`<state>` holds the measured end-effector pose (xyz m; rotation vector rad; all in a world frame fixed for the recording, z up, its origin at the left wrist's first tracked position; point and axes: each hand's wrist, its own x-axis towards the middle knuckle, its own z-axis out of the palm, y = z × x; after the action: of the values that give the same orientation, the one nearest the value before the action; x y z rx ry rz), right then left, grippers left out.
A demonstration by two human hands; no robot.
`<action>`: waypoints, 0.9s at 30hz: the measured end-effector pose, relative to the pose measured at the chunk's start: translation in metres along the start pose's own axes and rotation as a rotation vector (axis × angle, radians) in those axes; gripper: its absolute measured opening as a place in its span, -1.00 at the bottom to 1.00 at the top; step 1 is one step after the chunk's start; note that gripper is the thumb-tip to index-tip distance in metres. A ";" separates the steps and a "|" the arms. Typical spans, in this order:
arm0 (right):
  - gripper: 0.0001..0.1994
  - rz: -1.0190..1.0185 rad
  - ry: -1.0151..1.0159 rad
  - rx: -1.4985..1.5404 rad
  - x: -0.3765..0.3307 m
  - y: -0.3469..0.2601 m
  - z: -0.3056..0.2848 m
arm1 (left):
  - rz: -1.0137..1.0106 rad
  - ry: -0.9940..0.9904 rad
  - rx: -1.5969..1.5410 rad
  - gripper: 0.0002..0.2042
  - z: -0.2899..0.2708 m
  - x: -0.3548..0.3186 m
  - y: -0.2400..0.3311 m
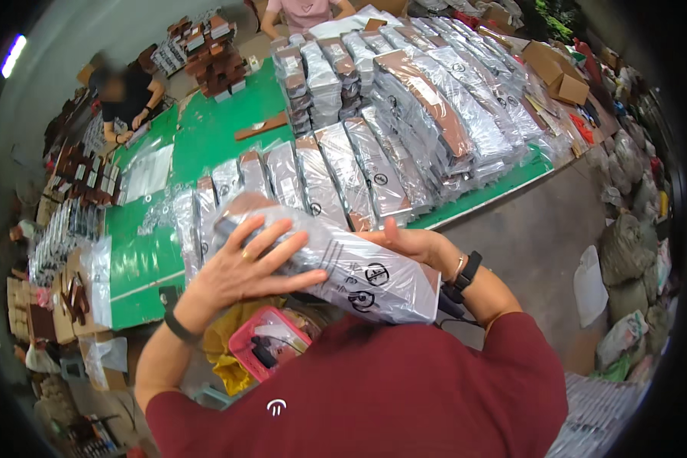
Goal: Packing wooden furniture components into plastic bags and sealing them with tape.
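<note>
Left hand (240,263) lies spread flat on the plastic-bagged pack (336,267), right hand (408,243) cupped behind it, above the green surface (206,145) edge, so slick plastic could probably slide loose.

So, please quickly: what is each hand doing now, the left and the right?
Left hand: open, fingers spread flat on the plastic-wrapped package.
Right hand: holds the same package from behind; its grip is partly hidden.
</note>
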<state>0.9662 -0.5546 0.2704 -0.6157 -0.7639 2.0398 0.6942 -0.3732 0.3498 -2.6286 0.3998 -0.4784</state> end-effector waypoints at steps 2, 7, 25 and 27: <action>0.21 0.038 0.007 -0.154 -0.006 0.013 -0.018 | 0.074 0.002 0.020 -0.30 0.012 0.013 -0.008; 0.12 -0.141 0.172 -0.108 -0.011 0.006 -0.002 | 0.047 -0.005 0.240 -0.17 0.048 0.043 -0.024; -0.60 -0.081 0.864 -0.470 -0.183 0.010 -0.091 | -1.404 0.689 -2.124 -0.11 0.158 0.209 0.031; -0.68 -0.115 1.172 -0.555 -0.236 0.000 -0.117 | -1.502 0.699 -1.942 -0.14 0.178 0.215 0.024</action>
<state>1.1659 -0.7200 0.2234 -1.7877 -0.5716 1.0050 0.9521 -0.4036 0.2449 -3.5513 -2.3370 -2.3912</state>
